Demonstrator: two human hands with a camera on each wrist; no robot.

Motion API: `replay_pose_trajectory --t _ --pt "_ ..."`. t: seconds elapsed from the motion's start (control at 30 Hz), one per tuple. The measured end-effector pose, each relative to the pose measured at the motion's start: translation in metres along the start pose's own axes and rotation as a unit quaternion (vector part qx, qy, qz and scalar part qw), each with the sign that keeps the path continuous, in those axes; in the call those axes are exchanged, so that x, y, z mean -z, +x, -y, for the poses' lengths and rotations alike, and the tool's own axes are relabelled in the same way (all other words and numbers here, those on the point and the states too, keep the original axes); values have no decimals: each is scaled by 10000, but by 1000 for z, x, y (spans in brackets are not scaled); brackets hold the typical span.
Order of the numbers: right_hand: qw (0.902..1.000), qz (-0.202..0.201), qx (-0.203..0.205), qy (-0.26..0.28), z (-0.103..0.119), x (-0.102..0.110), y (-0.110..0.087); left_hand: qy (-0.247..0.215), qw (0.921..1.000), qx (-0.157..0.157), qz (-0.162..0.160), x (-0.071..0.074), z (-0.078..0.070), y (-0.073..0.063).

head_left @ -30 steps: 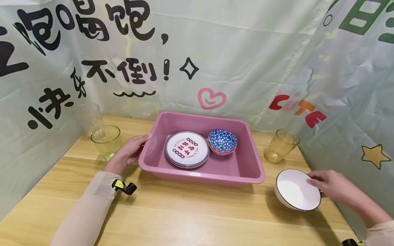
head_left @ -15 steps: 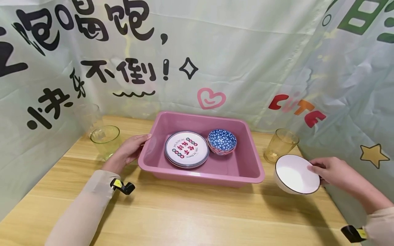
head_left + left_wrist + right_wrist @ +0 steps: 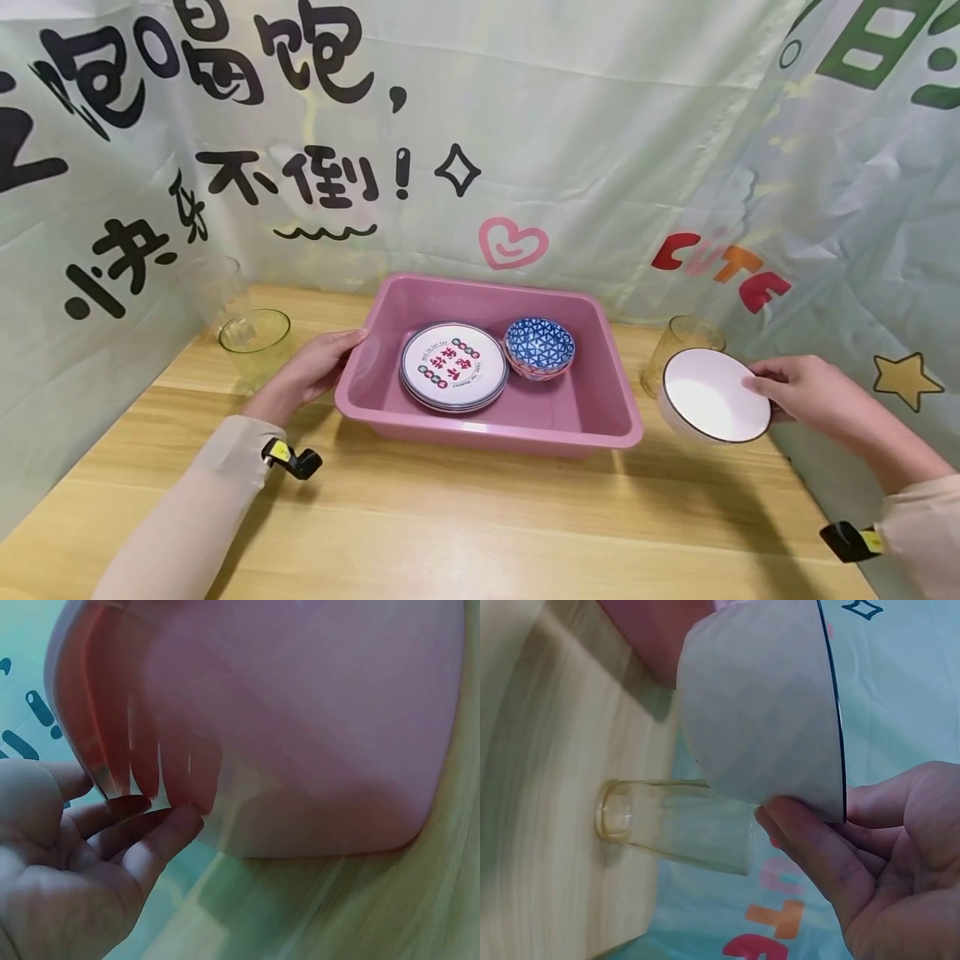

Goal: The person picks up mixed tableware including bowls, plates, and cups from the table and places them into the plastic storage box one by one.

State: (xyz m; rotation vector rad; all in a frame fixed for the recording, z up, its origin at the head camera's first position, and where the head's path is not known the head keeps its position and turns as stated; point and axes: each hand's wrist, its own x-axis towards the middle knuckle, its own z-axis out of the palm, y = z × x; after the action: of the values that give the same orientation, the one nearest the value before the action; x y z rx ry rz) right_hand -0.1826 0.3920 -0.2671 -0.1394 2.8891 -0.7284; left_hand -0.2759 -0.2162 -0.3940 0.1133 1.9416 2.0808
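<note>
In the head view my right hand (image 3: pixel 806 396) pinches the rim of a white bowl (image 3: pixel 716 396) with a dark edge. The bowl is in the air, tilted, to the right of a pink plastic basin (image 3: pixel 570 425). The right wrist view shows the faceted outside of the bowl (image 3: pixel 761 705) and the fingers of the hand (image 3: pixel 877 862) at its edge. At the basin's left end my left hand (image 3: pixel 311 371) grips the rim, thumb on top and fingers under it against the wall. Inside the basin lie a stack of printed plates (image 3: pixel 453 367) and small patterned bowls (image 3: pixel 540 343), a blue one uppermost.
A yellow glass (image 3: pixel 663 354) stands behind the white bowl, partly hidden by it. At the left are a green-tinted glass (image 3: pixel 255 337) and a clear glass (image 3: pixel 213 287). A printed cloth (image 3: pixel 600 167) hangs around the back and sides of the wooden table (image 3: pixel 450 533).
My right hand has raised the white bowl and carried it away from me and slightly left, so it now overlaps the yellow glass. The left hand and the basin stay in place.
</note>
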Motion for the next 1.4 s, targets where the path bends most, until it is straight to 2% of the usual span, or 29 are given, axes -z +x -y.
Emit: replay_pose_trajectory --t 0.27,0.47,0.57,0.7,0.8,0.93,1.03,1.13,1.37,1.4 --pt "9998 38 -14 179 15 6 9 554 9980 -310 0 0 -10 -2" --pt "10000 41 27 74 31 9 17 857 9953 -434 -94 -2 -28 -8" --pt "9998 74 44 157 38 8 22 1161 9921 -461 -144 -3 -37 -14" --pt "9995 118 73 281 46 6 27 1878 9805 -544 -179 -7 -47 -21" --pt "9991 111 94 390 50 4 30 2487 9658 -690 -234 -12 -55 -22" --pt "9979 106 122 626 55 1 35 2924 9515 -902 -317 -24 -65 -20" --pt "9974 109 118 696 58 -1 39 2865 9525 -996 -270 -37 -72 -19" --pt "9970 102 114 758 61 -4 43 2682 9573 -1066 -153 -50 -78 -17" --pt "9933 148 -41 1142 70 -12 54 2444 9629 -1141 86 -74 -83 -10" --pt "9924 155 -46 1219 72 -14 55 2294 9668 -1116 115 -77 -84 -9"
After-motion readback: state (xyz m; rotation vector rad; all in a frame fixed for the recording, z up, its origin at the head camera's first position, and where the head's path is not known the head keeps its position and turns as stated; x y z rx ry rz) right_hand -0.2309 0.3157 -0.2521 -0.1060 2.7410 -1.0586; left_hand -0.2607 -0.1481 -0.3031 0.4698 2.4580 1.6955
